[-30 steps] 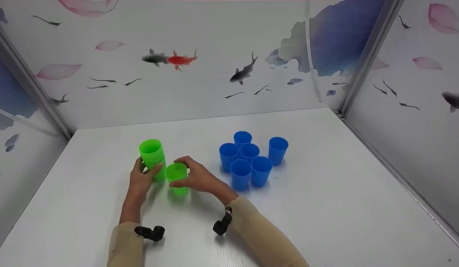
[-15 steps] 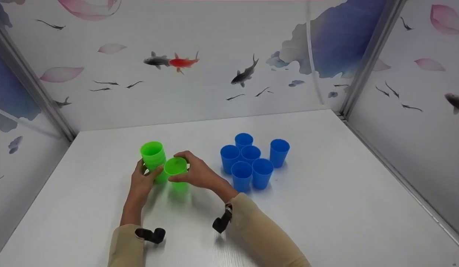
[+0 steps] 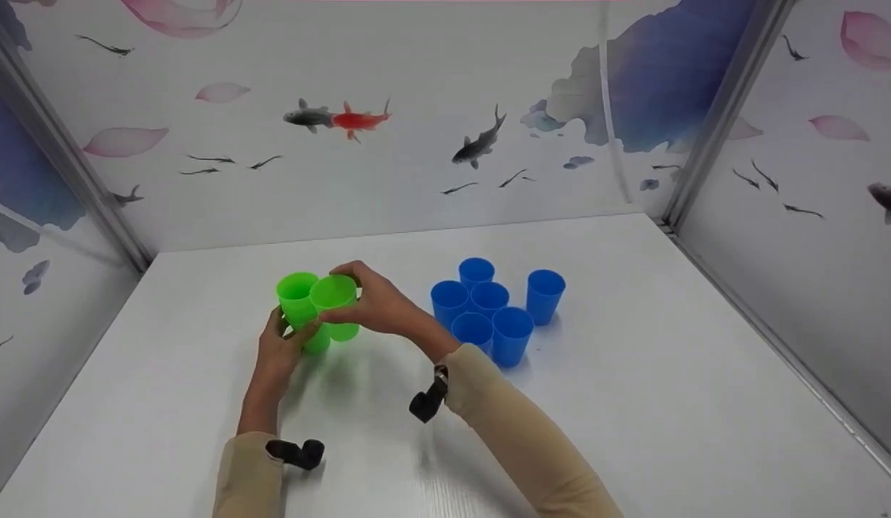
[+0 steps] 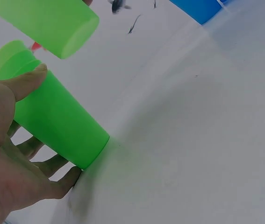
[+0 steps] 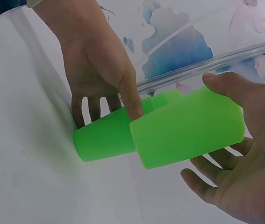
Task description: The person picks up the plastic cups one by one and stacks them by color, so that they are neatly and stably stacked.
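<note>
Head view: right hand (image 3: 379, 301) has just hoisted a loose, tapered green plastic cup (image 3: 334, 295), pinching its sides, just right of the nested green plastic cup stack (image 3: 297, 309) that the left hand (image 3: 278, 352) grips. Looks off the white table (image 3: 654, 410) now, not nested though.

The left arm (image 3: 259, 411) extends from the near side toward the far side, almost straight, its long beige cloth sleeve (image 3: 249, 475) ending short of the bare wrist. The left hand (image 3: 278, 351) is in a grip, its 4 fingers (image 4: 53, 164) spread apart and curved, the thumb (image 4: 29, 83) opposite them. The right arm (image 3: 436, 339), in a matching sleeve (image 3: 524, 432), slants from near right to far left. The right hand (image 3: 382, 303), just right of the left, grips too: thumb near, fingers far, both pointing left.
</note>
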The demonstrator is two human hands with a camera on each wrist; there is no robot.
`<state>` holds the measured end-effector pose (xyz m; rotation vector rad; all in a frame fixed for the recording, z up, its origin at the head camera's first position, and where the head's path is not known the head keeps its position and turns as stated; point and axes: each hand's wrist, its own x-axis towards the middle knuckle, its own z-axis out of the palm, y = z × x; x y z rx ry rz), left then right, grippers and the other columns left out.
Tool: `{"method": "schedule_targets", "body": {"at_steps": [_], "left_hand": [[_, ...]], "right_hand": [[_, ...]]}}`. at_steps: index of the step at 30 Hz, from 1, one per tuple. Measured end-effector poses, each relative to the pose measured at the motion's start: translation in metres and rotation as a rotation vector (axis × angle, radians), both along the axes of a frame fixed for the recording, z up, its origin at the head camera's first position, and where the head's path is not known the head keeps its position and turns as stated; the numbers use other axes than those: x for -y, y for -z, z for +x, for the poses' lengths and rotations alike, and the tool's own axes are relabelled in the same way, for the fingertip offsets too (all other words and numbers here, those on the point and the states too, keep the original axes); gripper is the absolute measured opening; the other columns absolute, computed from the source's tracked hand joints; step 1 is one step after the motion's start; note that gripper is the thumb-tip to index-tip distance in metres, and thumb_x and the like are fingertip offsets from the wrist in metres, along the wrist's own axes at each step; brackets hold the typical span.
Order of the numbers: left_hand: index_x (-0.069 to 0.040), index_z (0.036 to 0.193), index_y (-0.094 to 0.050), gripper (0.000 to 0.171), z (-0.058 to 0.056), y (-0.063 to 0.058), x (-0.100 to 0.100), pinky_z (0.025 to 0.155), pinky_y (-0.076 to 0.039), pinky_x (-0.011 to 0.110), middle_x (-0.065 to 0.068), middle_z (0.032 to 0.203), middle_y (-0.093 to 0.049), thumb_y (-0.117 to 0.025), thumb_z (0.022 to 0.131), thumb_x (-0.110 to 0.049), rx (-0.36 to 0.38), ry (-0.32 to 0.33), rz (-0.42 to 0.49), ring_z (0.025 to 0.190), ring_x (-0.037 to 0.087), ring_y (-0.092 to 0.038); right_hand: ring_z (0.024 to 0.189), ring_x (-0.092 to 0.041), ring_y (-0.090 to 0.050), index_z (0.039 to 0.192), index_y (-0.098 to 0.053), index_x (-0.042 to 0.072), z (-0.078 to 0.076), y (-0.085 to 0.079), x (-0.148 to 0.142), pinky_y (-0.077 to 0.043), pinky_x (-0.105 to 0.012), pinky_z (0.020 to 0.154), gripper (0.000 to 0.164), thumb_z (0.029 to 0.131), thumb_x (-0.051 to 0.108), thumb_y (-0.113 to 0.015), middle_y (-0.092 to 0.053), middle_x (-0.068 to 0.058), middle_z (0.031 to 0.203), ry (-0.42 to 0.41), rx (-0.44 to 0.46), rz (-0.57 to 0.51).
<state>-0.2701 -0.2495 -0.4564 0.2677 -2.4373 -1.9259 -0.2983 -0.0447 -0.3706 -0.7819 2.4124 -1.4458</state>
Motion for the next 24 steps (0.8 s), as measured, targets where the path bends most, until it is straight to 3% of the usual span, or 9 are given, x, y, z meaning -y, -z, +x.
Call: {"method": "schedule_targets", "body": {"at_steps": [13,18,24], "left_hand": [[-0.019,0.163,-0.004,0.098,-0.002,-0.003,-0.001,0.126,-0.022,0.051,0.011,0.170,-0.011,-0.065,0.093,-0.050,0.059,-0.026,-0.071,0.156,0.035,-0.016],[-0.021,0.163,-0.003,0.105,-0.002,-0.002,-0.002,0.126,-0.020,0.053,0.009,0.170,-0.011,-0.067,0.088,-0.058,0.067,-0.025,-0.059,0.157,0.034,-0.016],[-0.022,0.163,-0.003,0.102,-0.003,0.000,-0.001,0.127,-0.018,0.054,0.008,0.170,-0.012,-0.067,0.090,-0.054,0.066,-0.021,-0.043,0.157,0.034,-0.015]], "right_hand": [[0.130,-0.019,-0.053,0.146,-0.045,0.017,-0.011,-0.036,0.015,-0.054,-0.029,0.101,0.069,0.088,0.039,-0.076,-0.054,-0.003,0.142,-0.044,-0.068,0.009],[0.126,-0.018,-0.054,0.145,-0.046,0.018,-0.015,-0.047,0.024,-0.054,-0.031,0.101,0.068,0.088,0.041,-0.075,-0.055,-0.003,0.139,-0.032,-0.073,0.036],[0.124,-0.018,-0.055,0.144,-0.046,0.017,-0.017,-0.057,0.031,-0.054,-0.031,0.101,0.068,0.088,0.043,-0.075,-0.054,-0.002,0.140,-0.029,-0.066,-0.012]]}}
